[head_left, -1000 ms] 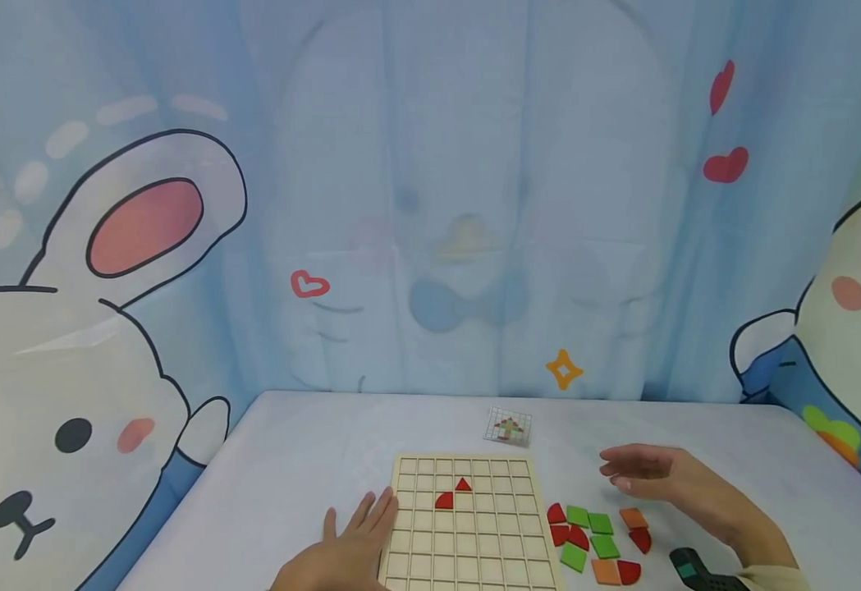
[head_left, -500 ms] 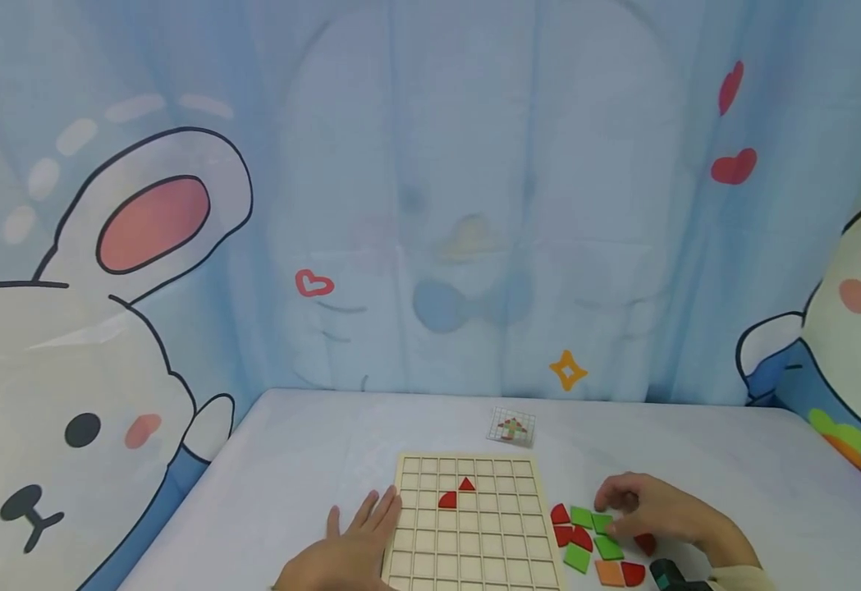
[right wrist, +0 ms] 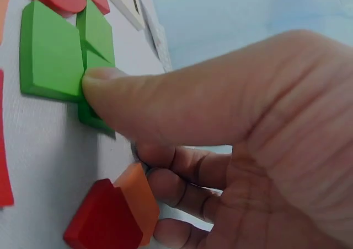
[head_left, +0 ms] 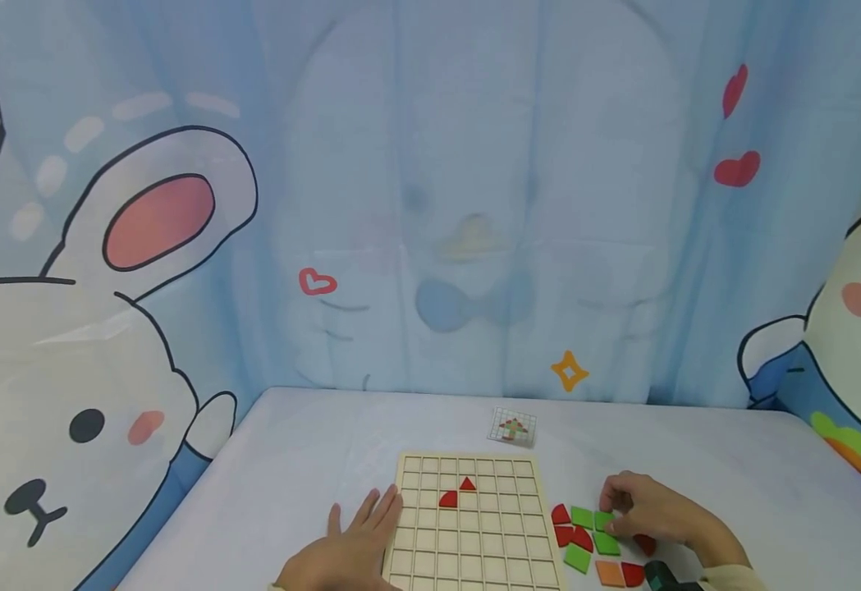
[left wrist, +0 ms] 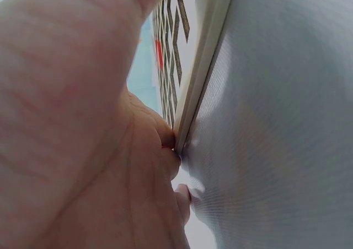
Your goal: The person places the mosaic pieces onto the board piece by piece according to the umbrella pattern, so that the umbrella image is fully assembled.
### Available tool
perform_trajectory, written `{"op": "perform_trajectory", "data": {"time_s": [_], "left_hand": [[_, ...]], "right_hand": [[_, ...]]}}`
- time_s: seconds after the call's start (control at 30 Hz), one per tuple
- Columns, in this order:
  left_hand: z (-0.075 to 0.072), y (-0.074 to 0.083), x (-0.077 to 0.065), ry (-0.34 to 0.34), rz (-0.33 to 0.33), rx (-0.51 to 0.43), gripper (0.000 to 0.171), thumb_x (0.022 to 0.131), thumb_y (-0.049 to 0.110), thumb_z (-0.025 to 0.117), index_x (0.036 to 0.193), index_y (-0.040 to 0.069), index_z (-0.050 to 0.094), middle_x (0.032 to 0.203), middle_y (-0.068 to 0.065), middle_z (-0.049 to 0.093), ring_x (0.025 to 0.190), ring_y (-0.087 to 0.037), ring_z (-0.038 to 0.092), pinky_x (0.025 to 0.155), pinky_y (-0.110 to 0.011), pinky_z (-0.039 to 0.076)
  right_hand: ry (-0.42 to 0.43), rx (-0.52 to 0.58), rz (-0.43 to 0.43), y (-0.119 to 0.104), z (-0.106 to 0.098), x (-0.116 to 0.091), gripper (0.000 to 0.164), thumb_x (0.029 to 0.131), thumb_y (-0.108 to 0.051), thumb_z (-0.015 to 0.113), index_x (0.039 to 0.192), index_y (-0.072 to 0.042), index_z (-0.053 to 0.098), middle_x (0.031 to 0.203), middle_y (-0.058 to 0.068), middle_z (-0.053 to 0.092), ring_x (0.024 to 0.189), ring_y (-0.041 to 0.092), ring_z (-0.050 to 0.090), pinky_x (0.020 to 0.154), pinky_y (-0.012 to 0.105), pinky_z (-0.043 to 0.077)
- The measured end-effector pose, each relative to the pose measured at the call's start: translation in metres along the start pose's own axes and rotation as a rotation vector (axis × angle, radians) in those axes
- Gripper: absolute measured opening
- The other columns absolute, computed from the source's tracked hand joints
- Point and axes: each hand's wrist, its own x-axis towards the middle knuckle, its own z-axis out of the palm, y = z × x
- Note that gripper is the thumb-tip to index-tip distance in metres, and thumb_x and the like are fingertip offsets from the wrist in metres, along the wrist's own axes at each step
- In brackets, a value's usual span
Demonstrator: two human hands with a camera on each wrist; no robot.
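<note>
A wooden grid board lies on the white table. My left hand rests flat beside it, with straight fingers along its left edge. A red triangle and a red quarter-circle tile sit in cells of the board. On the right, my right hand is low over the loose tiles. Its thumb and index finger pinch a green square tile; the index finger is hidden behind the thumb in the right wrist view. The other fingers curl close to an orange tile.
Several loose tiles lie right of the board, among them another green square, an orange square and a red quarter-circle. A small card with a coloured pattern lies behind the board. A printed curtain hangs behind the table.
My right hand has come down and slightly left from above the table onto the green tiles, its fingers now curled. My left hand stays at the board's edge.
</note>
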Motion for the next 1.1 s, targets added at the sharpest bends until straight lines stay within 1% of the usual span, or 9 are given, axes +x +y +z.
{"op": "perform_trajectory", "data": {"time_s": [0.07, 0.17, 0.3, 0.43, 0.57, 0.7, 0.77, 0.97, 1.1], "left_hand": [[-0.001, 0.0, 0.001, -0.008, -0.004, -0.006, 0.137, 0.076, 0.087, 0.074, 0.175, 0.02, 0.006, 0.18, 0.004, -0.004, 0.164, -0.031, 0.002, 0.114, -0.082, 0.002], [-0.001, 0.002, 0.003, -0.013, -0.016, -0.002, 0.138, 0.074, 0.088, 0.074, 0.175, 0.02, 0.008, 0.18, 0.005, -0.002, 0.164, -0.031, 0.002, 0.115, -0.082, 0.003], [0.0, 0.005, 0.006, -0.013, -0.029, 0.004, 0.136, 0.076, 0.081, 0.08, 0.174, 0.018, 0.011, 0.18, 0.004, 0.0, 0.165, -0.031, 0.003, 0.115, -0.082, 0.004], [0.0, 0.005, 0.007, -0.019, -0.041, -0.007, 0.132, 0.078, 0.071, 0.085, 0.174, 0.018, 0.011, 0.18, 0.004, -0.001, 0.165, -0.03, 0.002, 0.115, -0.082, 0.003], [0.001, 0.003, 0.009, -0.024, -0.056, 0.006, 0.131, 0.078, 0.071, 0.085, 0.174, 0.021, 0.01, 0.18, 0.007, -0.001, 0.165, -0.029, 0.003, 0.115, -0.081, 0.004], [0.002, 0.0, 0.01, -0.026, -0.085, 0.031, 0.133, 0.077, 0.076, 0.083, 0.174, 0.022, 0.01, 0.18, 0.008, -0.001, 0.165, -0.027, 0.003, 0.116, -0.08, 0.004], [0.002, -0.001, 0.01, -0.023, -0.098, 0.043, 0.134, 0.076, 0.077, 0.083, 0.174, 0.021, 0.011, 0.18, 0.009, -0.001, 0.165, -0.026, 0.003, 0.117, -0.08, 0.004], [0.002, -0.002, 0.009, -0.014, -0.098, 0.054, 0.136, 0.074, 0.077, 0.084, 0.174, 0.021, 0.011, 0.18, 0.008, -0.001, 0.165, -0.026, 0.004, 0.117, -0.08, 0.004], [0.001, -0.003, 0.01, -0.009, -0.079, 0.048, 0.135, 0.075, 0.076, 0.084, 0.174, 0.021, 0.01, 0.18, 0.008, -0.002, 0.165, -0.027, 0.003, 0.116, -0.081, 0.005]], "right_hand": [[0.001, -0.003, 0.013, 0.0, 0.0, 0.0, 0.016, 0.09, -0.006, 0.08, 0.095, -0.006, 0.064, 0.092, 0.006, 0.057, 0.087, 0.024, 0.053, 0.079, 0.039, 0.049], [0.031, 0.001, 0.069, -0.004, 0.003, -0.002, 0.018, 0.09, -0.007, 0.081, 0.095, -0.007, 0.063, 0.089, 0.005, 0.058, 0.083, 0.022, 0.055, 0.073, 0.036, 0.05], [0.091, 0.004, 0.1, -0.009, 0.005, -0.004, 0.018, 0.09, -0.004, 0.08, 0.093, -0.006, 0.062, 0.085, 0.004, 0.059, 0.077, 0.021, 0.056, 0.07, 0.037, 0.051], [0.127, 0.012, 0.082, -0.009, 0.003, -0.005, 0.015, 0.092, -0.003, 0.077, 0.093, -0.006, 0.063, 0.084, 0.004, 0.061, 0.076, 0.021, 0.057, 0.071, 0.037, 0.052], [0.183, 0.029, 0.061, -0.009, 0.0, -0.003, 0.011, 0.092, -0.001, 0.075, 0.099, -0.003, 0.067, 0.088, 0.003, 0.063, 0.082, 0.021, 0.058, 0.076, 0.038, 0.055], [0.243, 0.048, 0.016, -0.013, -0.001, 0.0, 0.019, 0.093, -0.002, 0.074, 0.112, 0.0, 0.074, 0.096, 0.003, 0.067, 0.09, 0.023, 0.059, 0.082, 0.042, 0.059], [0.262, 0.072, -0.001, -0.016, 0.0, 0.001, 0.024, 0.093, -0.002, 0.074, 0.116, 0.0, 0.076, 0.099, 0.004, 0.07, 0.091, 0.023, 0.06, 0.082, 0.042, 0.06], [0.28, 0.172, -0.032, -0.031, 0.001, 0.001, 0.022, 0.095, -0.001, 0.072, 0.116, 0.005, 0.073, 0.097, 0.005, 0.073, 0.082, 0.024, 0.065, 0.076, 0.039, 0.059], [0.284, 0.236, -0.056, -0.042, 0.0, 0.0, 0.025, 0.099, -0.003, 0.07, 0.121, 0.008, 0.069, 0.099, 0.006, 0.074, 0.082, 0.025, 0.071, 0.079, 0.04, 0.061]]}}
